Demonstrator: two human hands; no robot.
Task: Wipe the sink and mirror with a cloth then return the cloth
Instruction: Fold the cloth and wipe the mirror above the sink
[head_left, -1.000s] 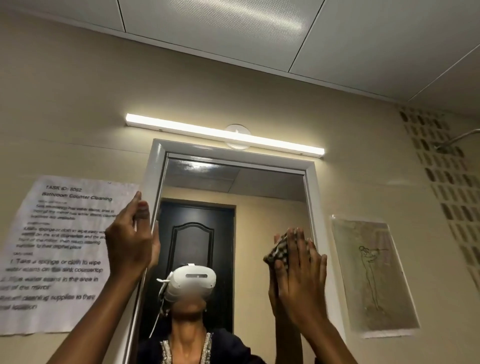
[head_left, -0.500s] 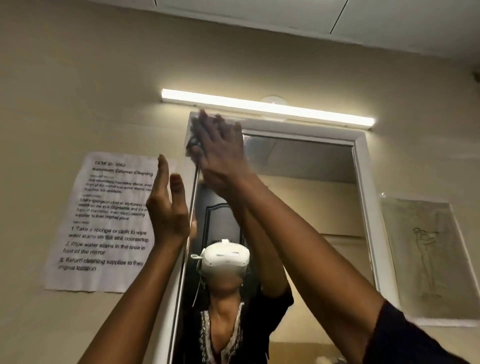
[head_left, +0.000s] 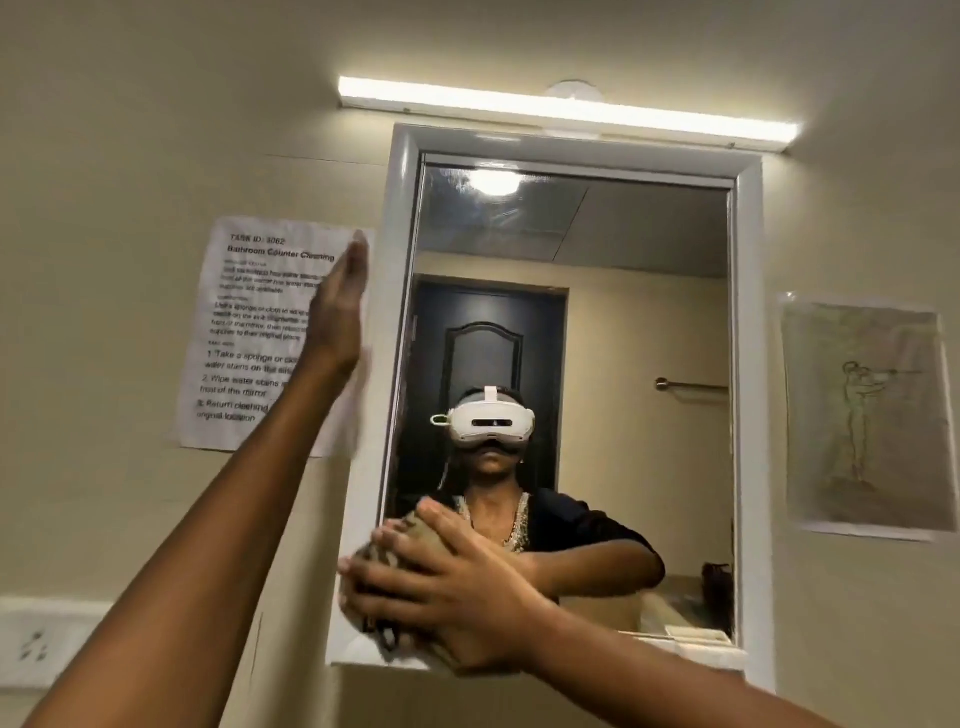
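A tall mirror (head_left: 639, 322) in a white frame hangs on the beige wall. My right hand (head_left: 441, 597) presses a bunched, dark checked cloth (head_left: 387, 558) against the mirror's lower left corner, by the bottom frame. My left hand (head_left: 340, 312) is raised flat, fingers straight, against the wall at the left edge of the frame and holds nothing. The mirror reflects a person wearing a white headset. The sink is out of view.
A printed instruction sheet (head_left: 249, 332) is taped to the wall left of the mirror, partly behind my left arm. A sketch on paper (head_left: 867, 415) hangs to the right. A lit tube light (head_left: 566, 111) runs above the mirror. A wall socket (head_left: 36, 644) sits low left.
My right hand has swept the cloth from the mirror's top left corner down to its bottom left corner. The left hand stays by the frame's left edge. The view has tilted down.
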